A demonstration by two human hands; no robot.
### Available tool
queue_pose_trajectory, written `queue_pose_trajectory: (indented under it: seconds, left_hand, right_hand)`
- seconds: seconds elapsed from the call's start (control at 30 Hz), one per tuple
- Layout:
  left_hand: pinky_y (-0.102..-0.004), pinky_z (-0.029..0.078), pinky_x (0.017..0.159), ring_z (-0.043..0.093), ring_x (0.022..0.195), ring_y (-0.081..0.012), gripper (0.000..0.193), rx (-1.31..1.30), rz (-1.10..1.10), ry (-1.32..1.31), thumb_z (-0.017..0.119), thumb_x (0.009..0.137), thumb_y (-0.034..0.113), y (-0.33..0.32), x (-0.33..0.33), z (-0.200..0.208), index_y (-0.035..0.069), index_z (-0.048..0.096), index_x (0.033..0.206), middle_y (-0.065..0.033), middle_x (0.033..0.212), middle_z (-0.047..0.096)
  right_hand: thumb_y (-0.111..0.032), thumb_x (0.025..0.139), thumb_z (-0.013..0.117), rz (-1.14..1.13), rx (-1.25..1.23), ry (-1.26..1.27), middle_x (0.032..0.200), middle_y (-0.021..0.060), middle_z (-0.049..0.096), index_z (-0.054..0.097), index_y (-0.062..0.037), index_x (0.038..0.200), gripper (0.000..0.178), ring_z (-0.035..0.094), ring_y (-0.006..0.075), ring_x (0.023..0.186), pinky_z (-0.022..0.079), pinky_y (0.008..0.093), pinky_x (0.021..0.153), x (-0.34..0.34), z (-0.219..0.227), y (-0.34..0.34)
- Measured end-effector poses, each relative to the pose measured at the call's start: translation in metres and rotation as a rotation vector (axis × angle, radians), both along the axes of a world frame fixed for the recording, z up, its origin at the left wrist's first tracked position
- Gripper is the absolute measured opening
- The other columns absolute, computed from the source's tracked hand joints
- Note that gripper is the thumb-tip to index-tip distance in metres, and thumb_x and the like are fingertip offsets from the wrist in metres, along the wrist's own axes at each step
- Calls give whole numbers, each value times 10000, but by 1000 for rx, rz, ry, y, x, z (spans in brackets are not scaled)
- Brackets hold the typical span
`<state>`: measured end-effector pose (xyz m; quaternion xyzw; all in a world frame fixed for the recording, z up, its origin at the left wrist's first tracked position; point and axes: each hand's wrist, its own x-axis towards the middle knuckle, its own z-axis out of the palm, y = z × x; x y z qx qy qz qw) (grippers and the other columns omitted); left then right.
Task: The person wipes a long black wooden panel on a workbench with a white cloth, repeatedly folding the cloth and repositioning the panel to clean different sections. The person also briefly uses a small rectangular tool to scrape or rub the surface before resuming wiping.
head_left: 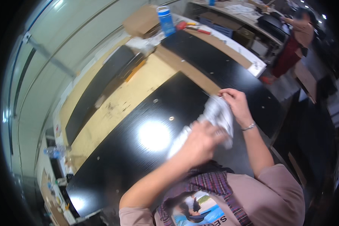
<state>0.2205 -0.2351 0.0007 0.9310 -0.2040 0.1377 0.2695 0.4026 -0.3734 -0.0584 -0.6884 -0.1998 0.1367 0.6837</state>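
Note:
A white cloth [217, 110], blurred by motion, hangs bunched in front of me over a large black wood-grain panel [120, 150]. My right hand [235, 104], with a bracelet at its wrist, pinches the cloth's upper end between thumb and fingers. Lower and to the left, my left hand [202, 142] is curled over the cloth, its fingers smeared by motion. Cloth shows on both sides of this hand. Small round pale fittings dot the panel's face, and a bright lamp reflection lies on it.
Beyond lie another black panel [199, 51] and a curved dark piece [94, 88] on a yellowish board [154, 73]. At the back stand a blue bottle [166, 22] and a cardboard box [141, 20], near a red-handled tool [204, 32]. A person [295, 41] works at another table, far right.

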Motion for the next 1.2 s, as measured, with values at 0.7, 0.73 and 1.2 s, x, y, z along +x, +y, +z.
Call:
queue_pose_trajectory:
  seconds: [0.7, 0.73, 1.2]
  left_hand:
    - [-409, 493, 968, 612, 1157, -308, 398, 197, 2089, -61, 643, 870, -8, 77, -519, -30, 62, 710, 1256, -131, 1288, 697]
    - [-393, 492, 1000, 631, 1149, -321, 408, 152, 2160, -199, 631, 873, -20, 75, -541, -28, 46, 698, 1271, -149, 1266, 698]
    - [-563, 386, 1110, 455, 1399, -435, 597, 264, 1249, 83, 780, 835, 416, 157, -365, -17, 230, 618, 1378, -105, 1534, 514]
  right_hand:
    - [-165, 946, 642, 369, -659, -1078, 1550, 156, 460, 555, -50, 1432, 507, 407, 368, 1438, 320, 466, 1208, -52, 20, 93]
    - [-166, 951, 635, 379, -666, -1093, 1553, 156, 457, 548, -50, 1438, 507, 404, 370, 1441, 318, 466, 1210, -53, 19, 96]
    - [-226, 1016, 553, 329, -790, -1137, 1639, 148, 365, 460, -92, 1539, 547, 324, 347, 1513, 247, 464, 1242, -114, 14, 90]
